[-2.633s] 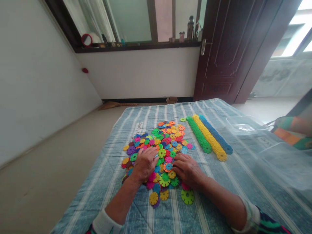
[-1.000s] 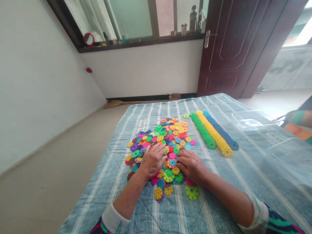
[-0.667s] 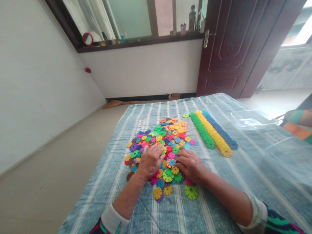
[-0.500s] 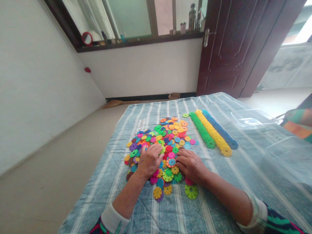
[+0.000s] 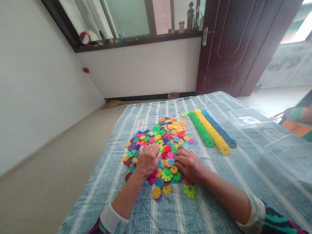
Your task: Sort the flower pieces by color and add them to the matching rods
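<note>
A spread-out heap of notched plastic discs point(image 5: 168, 136) in many colours lies on the striped cloth point(image 5: 117, 208). My left hand point(image 5: 148, 159) rests palm down on the heap's left-middle part, fingers stretched forward over the discs. At the heap's right edge lies my right hand point(image 5: 189, 164), its fingers extended left and touching discs beside an orange disc with a blue centre point(image 5: 170, 162). Neither hand visibly holds a disc, though the undersides of the fingers are hidden. A large lime-green disc point(image 5: 190, 191) lies just below my right hand.
Right of the heap lie a green row point(image 5: 201, 130), a yellow row point(image 5: 212, 131) and a blue row point(image 5: 219, 129) of overlapping discs. A single lime disc point(image 5: 184, 115) sits by their far end. Clear plastic containers point(image 5: 252, 122) stand at the right.
The camera view has shifted very slightly. Both hands stay nearly where they were on the heap, and no disc has clearly moved.
</note>
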A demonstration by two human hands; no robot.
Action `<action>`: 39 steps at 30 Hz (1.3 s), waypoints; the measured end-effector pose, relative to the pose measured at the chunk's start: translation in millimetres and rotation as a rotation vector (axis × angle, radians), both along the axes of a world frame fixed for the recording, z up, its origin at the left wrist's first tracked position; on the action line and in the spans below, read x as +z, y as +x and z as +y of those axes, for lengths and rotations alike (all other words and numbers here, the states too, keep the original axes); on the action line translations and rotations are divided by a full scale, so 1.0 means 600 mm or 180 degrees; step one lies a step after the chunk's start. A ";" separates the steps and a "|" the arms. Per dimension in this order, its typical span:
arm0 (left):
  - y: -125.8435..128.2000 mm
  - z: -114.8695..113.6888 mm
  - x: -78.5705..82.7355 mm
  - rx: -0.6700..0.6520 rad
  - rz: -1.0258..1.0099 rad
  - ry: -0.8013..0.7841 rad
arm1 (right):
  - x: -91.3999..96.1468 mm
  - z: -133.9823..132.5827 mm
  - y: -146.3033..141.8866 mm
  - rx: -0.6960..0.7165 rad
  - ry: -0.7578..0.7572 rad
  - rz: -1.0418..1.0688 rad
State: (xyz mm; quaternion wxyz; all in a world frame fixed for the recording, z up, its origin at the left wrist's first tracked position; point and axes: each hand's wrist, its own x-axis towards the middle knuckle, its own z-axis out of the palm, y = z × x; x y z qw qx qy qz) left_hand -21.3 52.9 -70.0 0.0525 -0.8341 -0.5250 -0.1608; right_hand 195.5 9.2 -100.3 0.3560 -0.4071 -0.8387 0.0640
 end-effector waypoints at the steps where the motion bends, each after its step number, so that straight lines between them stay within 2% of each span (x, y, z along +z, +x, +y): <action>1: 0.000 0.000 0.001 -0.0020 0.0000 0.0018 | 0.001 0.000 0.000 -0.0006 -0.0005 -0.0011; 11: -0.005 -0.001 0.009 -0.0201 -0.0001 0.0085 | 0.000 0.000 -0.001 -0.0004 -0.0048 -0.0043; 17: -0.003 0.023 0.027 -0.0010 0.0112 0.0169 | 0.001 0.000 -0.002 -0.0018 -0.0069 -0.0066; 22: 0.011 0.069 0.043 -0.0250 0.0136 -0.0300 | -0.003 0.002 -0.003 0.0000 0.0003 -0.0016; 27: 0.014 0.101 0.043 -0.0225 0.0086 -0.0585 | -0.005 0.003 -0.003 0.0018 0.0009 0.0004; 32: 0.012 0.102 0.048 -0.0263 -0.0103 -0.0584 | -0.001 0.002 -0.003 -0.0040 0.0035 -0.0076; 39: 0.019 0.097 0.074 -0.0262 -0.0481 -0.0821 | -0.001 0.003 -0.007 -0.0060 0.0038 -0.0111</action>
